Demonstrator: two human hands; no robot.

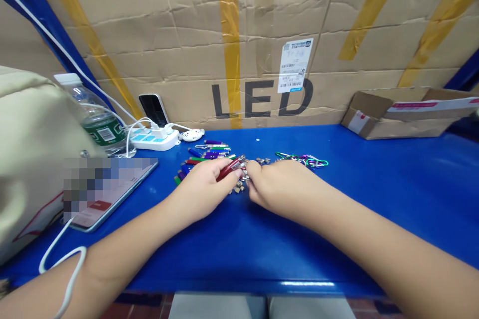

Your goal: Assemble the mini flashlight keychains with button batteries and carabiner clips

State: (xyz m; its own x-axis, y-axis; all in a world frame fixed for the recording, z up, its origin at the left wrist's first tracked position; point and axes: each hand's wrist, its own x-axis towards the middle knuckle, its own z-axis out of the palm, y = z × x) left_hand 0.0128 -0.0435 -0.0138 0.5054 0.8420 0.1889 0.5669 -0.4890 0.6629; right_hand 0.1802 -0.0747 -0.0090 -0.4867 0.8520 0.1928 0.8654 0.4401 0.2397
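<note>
Left hand (pixel 200 189) is pinching a red mini flashlight (pixel 227 169) | right hand (pixel 279 190) is meeting its tip, grip unclear | metal bits (pixel 239 187) are lying underneath, coloured flashlights (pixel 205 156) left, carabiners (pixel 301 160) right | a slip could be scattering bits across the blue desk (pixel 374 259)

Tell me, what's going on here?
A person's left hand holds a small red metal tube, and the right hand is close against its tip, above a heap of little metal bits. More coloured tubes lie to the left on the blue table, with coloured clips to the right.
</note>
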